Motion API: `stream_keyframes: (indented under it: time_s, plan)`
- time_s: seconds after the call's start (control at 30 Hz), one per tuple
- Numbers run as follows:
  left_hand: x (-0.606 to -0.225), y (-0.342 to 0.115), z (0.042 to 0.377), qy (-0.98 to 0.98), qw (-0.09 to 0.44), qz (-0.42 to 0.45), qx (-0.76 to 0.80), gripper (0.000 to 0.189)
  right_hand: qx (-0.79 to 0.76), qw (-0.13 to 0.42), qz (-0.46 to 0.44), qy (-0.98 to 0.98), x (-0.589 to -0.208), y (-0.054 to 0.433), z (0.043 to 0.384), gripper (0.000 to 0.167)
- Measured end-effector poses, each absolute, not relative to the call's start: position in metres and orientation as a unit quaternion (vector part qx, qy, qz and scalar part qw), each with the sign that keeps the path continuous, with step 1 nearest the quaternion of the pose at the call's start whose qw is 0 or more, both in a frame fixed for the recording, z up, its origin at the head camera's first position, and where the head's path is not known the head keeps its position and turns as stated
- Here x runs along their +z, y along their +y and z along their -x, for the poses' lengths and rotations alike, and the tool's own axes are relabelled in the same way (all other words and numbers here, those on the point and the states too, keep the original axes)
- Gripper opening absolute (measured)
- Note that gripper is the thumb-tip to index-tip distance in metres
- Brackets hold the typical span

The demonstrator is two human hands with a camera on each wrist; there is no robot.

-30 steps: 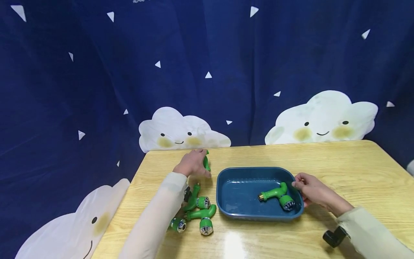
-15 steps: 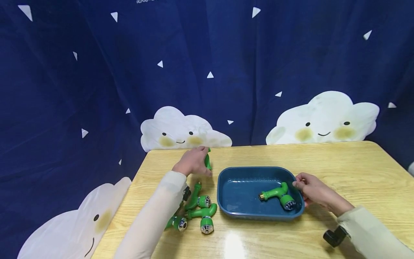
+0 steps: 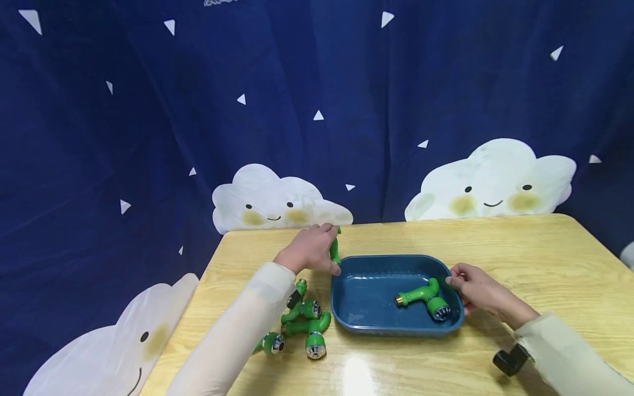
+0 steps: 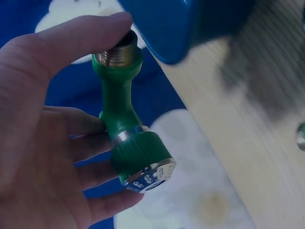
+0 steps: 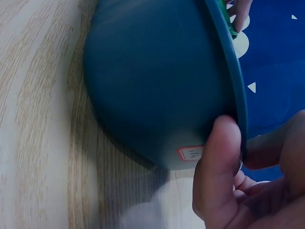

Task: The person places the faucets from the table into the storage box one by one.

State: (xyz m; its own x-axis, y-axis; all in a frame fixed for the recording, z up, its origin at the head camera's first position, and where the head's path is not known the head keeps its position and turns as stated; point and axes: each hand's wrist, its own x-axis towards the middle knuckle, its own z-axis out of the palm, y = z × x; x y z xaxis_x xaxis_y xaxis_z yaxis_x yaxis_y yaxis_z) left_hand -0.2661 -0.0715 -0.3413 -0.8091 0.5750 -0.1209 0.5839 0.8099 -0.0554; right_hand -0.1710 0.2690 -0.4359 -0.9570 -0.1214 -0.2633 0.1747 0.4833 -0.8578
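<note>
My left hand (image 3: 312, 250) holds a green tap (image 3: 334, 251) at the left rear corner of a blue plastic basin (image 3: 369, 302). In the left wrist view the thumb presses the brass threaded end of that tap (image 4: 116, 100), and the fingers curl behind its body and ribbed knob. Another green tap (image 3: 426, 297) lies inside the basin, toward its right end. My right hand (image 3: 480, 290) pinches the basin's right rim; in the right wrist view the thumb rests on the outer wall (image 5: 157, 81), by a small label (image 5: 190, 153).
Several green taps lie left of the basin, among them one tap (image 3: 311, 327) near its front corner and another (image 3: 272, 343) partly behind the left sleeve (image 3: 238, 330). A blue curtain with clouds (image 3: 282, 201) hangs behind the wooden table (image 3: 540, 247).
My left hand has moved right with the tap, from the table's rear left to the basin's corner. The right hand and the basin have stayed in place.
</note>
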Motion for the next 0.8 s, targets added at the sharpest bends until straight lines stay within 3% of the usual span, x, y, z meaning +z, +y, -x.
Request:
stream_keyframes:
  time_s: [0.47, 0.8]
  plan:
    - [-0.346, -0.029, 0.241, 0.91, 0.096, -0.385, -0.119, 0.101, -0.519, 0.143, -0.004, 0.843, -0.437, 0.265, 0.168, 0.013]
    - [-0.364, -0.002, 0.234, 0.877, 0.079, -0.446, -0.162, 0.099, -0.515, 0.136, -0.008, 0.846, -0.432, 0.266, 0.169, 0.013]
